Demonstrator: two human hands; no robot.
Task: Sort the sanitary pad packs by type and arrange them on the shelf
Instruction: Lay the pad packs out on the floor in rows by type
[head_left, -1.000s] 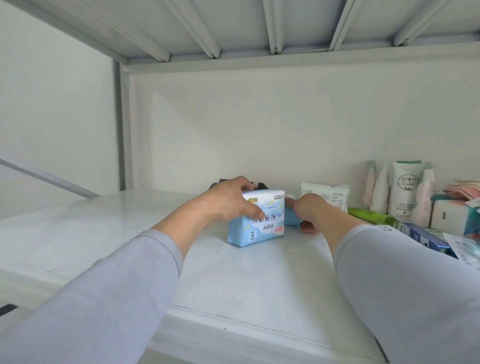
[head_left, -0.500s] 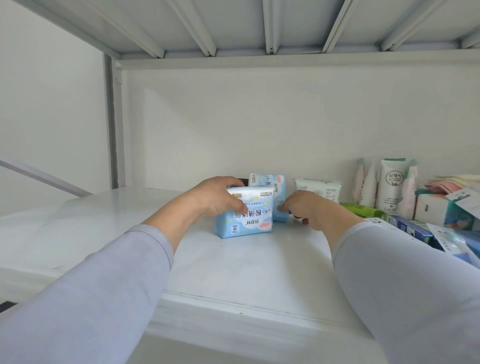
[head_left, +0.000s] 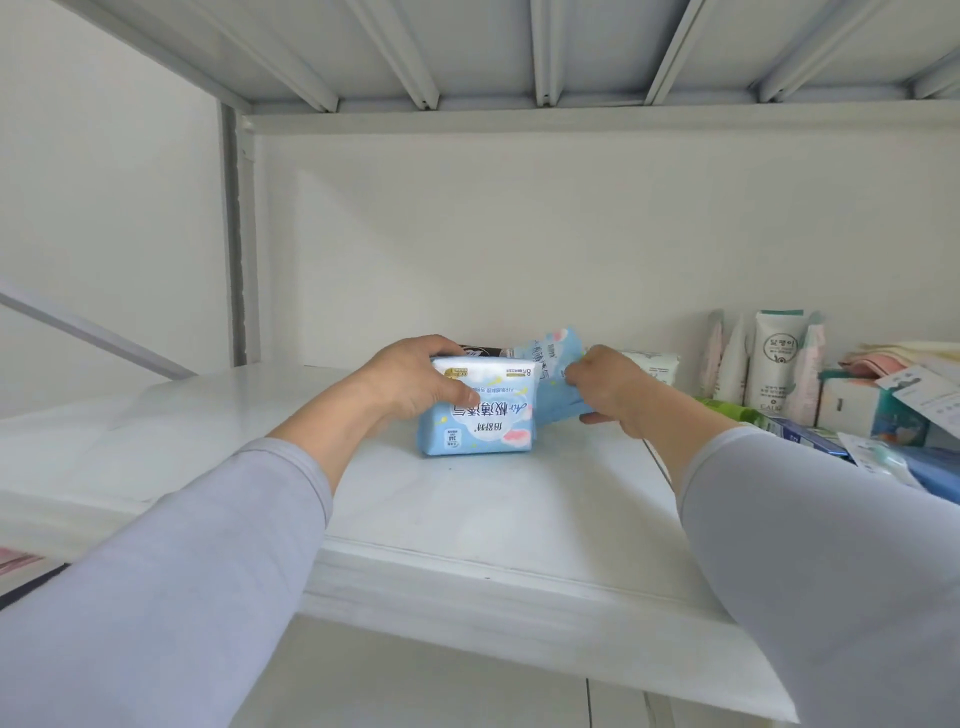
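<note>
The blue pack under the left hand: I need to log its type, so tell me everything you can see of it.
The blue pack is a soft, light-blue plastic-wrapped block printed with white clouds, pink patches and text that reads upside down, with a "240" mark at its lower left. It stands on its long edge on the white shelf. The left hand grips its top left corner. A second blue pack, tilted and held by the right hand, sits close at its right.

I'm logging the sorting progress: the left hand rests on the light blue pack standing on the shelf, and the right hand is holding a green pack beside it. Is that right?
Not quite. The pack in the right hand is light blue, not green, as the head view shows. The rest holds: the left hand rests on the light blue pack standing on the shelf.
</note>
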